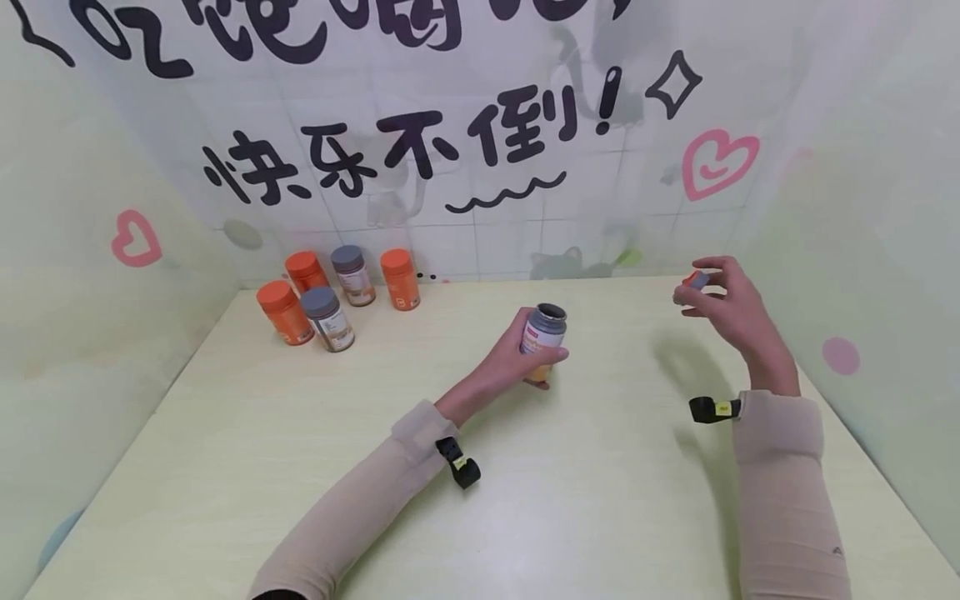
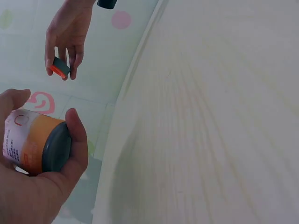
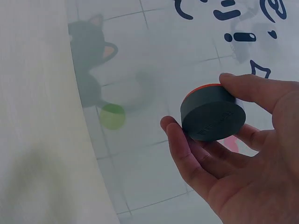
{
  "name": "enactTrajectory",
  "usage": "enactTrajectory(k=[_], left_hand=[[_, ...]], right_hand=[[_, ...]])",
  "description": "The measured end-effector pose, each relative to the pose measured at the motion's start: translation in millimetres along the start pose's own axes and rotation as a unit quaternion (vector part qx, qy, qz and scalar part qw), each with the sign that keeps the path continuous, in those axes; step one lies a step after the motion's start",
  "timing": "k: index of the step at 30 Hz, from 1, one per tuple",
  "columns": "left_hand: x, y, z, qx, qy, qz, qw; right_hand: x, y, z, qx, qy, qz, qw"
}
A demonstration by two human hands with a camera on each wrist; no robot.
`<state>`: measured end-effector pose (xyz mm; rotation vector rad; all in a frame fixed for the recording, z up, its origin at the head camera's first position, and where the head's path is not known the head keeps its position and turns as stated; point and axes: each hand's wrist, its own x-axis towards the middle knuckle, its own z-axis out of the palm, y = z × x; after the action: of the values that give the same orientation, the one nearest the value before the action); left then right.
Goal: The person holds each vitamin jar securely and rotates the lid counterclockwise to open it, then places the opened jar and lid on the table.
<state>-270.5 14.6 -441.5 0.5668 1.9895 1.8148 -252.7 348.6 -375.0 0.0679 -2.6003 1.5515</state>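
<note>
In the head view my left hand (image 1: pixel 504 360) grips a grey supplement bottle (image 1: pixel 543 337) with a white and orange label. The bottle is uncapped, its mouth facing up, and it is held above the table. The left wrist view shows the thumb and fingers curled round the bottle (image 2: pixel 33 140), its dark base toward the camera's right. Farther right, my right hand (image 1: pixel 733 310) pinches a grey bottle cap (image 3: pixel 212 114) with an orange rim between thumb and fingertips, raised above the table and apart from the bottle. The cap's inside is mostly hidden.
At the table's back left stand three orange bottles, one of them nearest the middle (image 1: pixel 401 282), and two grey-capped bottles, one in front (image 1: pixel 328 321). All are capped. A pale wood table (image 1: pixel 525 500) is bounded by a printed back wall (image 1: pixel 450 242) and side walls.
</note>
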Motion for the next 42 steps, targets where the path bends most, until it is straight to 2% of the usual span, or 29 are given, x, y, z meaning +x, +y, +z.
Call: enactTrajectory(k=[6,11,14,19,21,25,36,42], left_hand=[[27.2,-1.9,4.2,-0.072,0.001,-0.002,0.9974],[50.4,-4.0,11.2,-0.098,0.002,-0.009,0.9951],[63.5,-6.4,17.5,-0.104,0.013,-0.018,0.9943],[85.3,-9.1,28.2,-0.038,0.046,-0.020,0.9980],[93.5,-9.5,31.8,-0.002,0.049,-0.017,0.9986],[108.5,-9.0,38.5,0.040,0.041,-0.015,0.9983],[137.5,-4.5,59.7,0.163,0.041,0.004,0.9857],[146.6,-3.4,69.4,0.195,0.040,0.001,0.9800]], right_hand=[[0.4,2,-1,0.017,0.008,0.009,0.9998],[0.7,3,-3,0.032,0.013,0.010,0.9993],[0.2,3,-3,0.038,0.022,0.010,0.9990],[0.3,3,-3,0.040,0.031,0.012,0.9986],[0.5,2,-3,0.045,0.030,0.012,0.9984],[0.9,1,-3,0.055,0.025,0.011,0.9981],[3.0,-2,-1,0.030,0.025,0.014,0.9991],[3.9,1,-2,0.036,0.031,0.014,0.9988]])
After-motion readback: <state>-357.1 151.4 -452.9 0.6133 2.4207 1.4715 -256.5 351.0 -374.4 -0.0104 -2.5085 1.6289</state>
